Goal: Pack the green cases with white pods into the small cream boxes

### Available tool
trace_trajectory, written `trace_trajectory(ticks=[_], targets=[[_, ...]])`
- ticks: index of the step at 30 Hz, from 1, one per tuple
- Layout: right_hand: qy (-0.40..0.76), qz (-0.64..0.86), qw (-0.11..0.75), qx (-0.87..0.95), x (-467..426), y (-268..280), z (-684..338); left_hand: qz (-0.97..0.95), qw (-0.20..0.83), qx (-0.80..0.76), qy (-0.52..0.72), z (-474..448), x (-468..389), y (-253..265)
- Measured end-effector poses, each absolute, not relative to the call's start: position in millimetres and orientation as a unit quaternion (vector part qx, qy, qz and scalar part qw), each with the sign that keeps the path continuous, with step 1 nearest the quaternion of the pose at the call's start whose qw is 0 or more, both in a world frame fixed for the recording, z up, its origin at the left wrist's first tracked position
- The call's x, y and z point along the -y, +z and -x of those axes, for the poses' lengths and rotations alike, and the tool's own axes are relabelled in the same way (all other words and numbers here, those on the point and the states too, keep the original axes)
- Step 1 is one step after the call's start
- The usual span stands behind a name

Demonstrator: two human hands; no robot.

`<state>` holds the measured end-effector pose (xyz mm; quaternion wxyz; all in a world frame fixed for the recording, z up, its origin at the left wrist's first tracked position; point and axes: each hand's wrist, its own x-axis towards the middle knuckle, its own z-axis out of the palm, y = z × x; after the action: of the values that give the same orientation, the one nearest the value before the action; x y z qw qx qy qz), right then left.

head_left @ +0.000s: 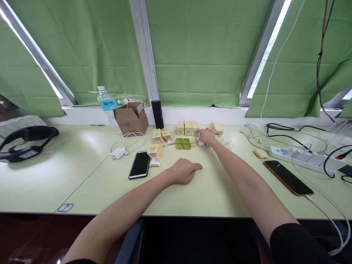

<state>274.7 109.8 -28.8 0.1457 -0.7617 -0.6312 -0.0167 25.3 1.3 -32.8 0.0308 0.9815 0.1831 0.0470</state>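
My right hand (206,136) reaches to the back of the desk, fingers bent down over a small white object (201,143) that they mostly hide. Left of it stand three small cream boxes (188,128) in a row. In front of those sit several green square cups (183,143) and small yellowish pieces (194,144). Another cream box (217,129) and some clear plastic pieces (227,143) lie to its right. My left hand (184,171) rests on the desk, one finger pointing right and the others curled, with nothing visible in it.
Opened cream boxes (155,152) lie by a black phone (139,165). Behind are a charger (118,153), cardboard box (131,119), water bottle (108,106) and black flask (157,114). A power strip (302,158), cables and second phone (288,177) lie right; a black headset (27,145) left.
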Motion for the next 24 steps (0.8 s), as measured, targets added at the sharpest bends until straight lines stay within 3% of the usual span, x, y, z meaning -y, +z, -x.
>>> trace_trajectory(ticks=[13,19,24], targets=[[-0.059,0.758,0.200,0.618,-61.6,1.3,-266.7,-0.982,0.030,-0.178,0.051,-24.0,-1.3,-31.7],[-0.021,0.739,0.163,0.653,6.1,-28.5,-239.2,-0.982,0.038,-0.174,0.067,-22.4,-6.0,-37.4],[-0.005,0.714,0.140,0.686,31.0,-50.9,-222.8,-0.956,0.053,-0.258,0.132,-24.6,-18.1,-42.0]])
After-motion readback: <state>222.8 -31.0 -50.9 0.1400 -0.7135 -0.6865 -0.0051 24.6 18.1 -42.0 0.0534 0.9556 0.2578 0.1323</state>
